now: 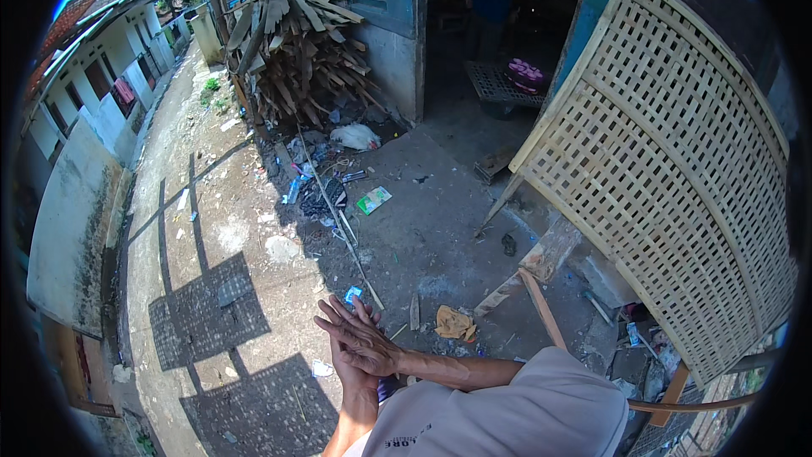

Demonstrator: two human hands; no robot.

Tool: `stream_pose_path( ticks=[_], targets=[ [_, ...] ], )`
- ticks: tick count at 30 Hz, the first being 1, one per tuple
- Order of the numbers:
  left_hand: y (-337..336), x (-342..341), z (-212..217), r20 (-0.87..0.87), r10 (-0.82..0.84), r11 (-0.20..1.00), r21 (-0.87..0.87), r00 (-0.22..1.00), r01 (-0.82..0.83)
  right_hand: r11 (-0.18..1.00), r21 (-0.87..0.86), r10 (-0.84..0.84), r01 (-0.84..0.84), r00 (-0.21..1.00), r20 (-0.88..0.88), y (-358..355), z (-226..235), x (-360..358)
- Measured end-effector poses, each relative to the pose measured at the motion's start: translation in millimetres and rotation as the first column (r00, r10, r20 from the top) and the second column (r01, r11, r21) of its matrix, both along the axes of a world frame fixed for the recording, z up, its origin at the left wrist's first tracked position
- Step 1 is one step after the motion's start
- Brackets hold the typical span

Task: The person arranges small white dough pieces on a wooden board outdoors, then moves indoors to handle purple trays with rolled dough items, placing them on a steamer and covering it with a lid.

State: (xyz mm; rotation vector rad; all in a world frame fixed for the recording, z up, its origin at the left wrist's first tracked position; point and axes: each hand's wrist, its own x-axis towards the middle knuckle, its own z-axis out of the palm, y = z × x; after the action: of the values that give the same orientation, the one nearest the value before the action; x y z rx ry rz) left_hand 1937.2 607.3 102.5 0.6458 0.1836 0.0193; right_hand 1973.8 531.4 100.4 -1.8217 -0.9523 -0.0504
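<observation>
My right hand [370,350] lies across my left hand [355,378], palm against palm as far as I can see, low in the middle of the view. Both sets of fingers are stretched out and point away from me. The left palm is mostly hidden under the right hand. No object shows in either one. On the ground just beyond the fingertips is a small blue wrapper [353,294]. A crumpled brown cloth or paper [455,323] lies to the right of the hands.
A large woven bamboo panel [651,161] leans on the right. Split firewood [300,55] is stacked against the wall at the far left of a dark doorway [499,34]. Litter, a long thin stick [338,224] and wooden boards [541,309] lie about. A sunlit path [182,169] runs left.
</observation>
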Motion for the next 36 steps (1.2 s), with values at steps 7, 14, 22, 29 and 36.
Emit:
stream_pose_path(
  ticks=[7,14,22,29,36],
  targets=[
    [-2,239,-19,-0.159,-0.479,0.848,0.172,0.863,0.502,0.859,0.037,-0.455,0.510,0.797,-0.398,-72,-81,235],
    [-90,449,55,-0.061,-0.784,0.528,0.458,0.618,0.715,0.282,-0.492,-0.906,0.824,0.061,-0.418,-208,-177,338],
    [-184,693,175,0.402,-0.892,0.399,0.487,0.206,0.777,0.318,-0.935,-0.922,0.155,-0.178,-0.343,-339,-401,368],
    [-257,854,295,0.761,-0.622,0.777,0.573,0.185,0.260,0.476,-0.789,-0.867,0.390,0.055,-0.496,-422,-273,612],
    [-366,1055,290,0.877,-0.448,0.882,0.465,-0.174,0.075,0.120,-0.548,-0.864,0.828,-0.185,-0.468,-506,-268,819]
  ],
)
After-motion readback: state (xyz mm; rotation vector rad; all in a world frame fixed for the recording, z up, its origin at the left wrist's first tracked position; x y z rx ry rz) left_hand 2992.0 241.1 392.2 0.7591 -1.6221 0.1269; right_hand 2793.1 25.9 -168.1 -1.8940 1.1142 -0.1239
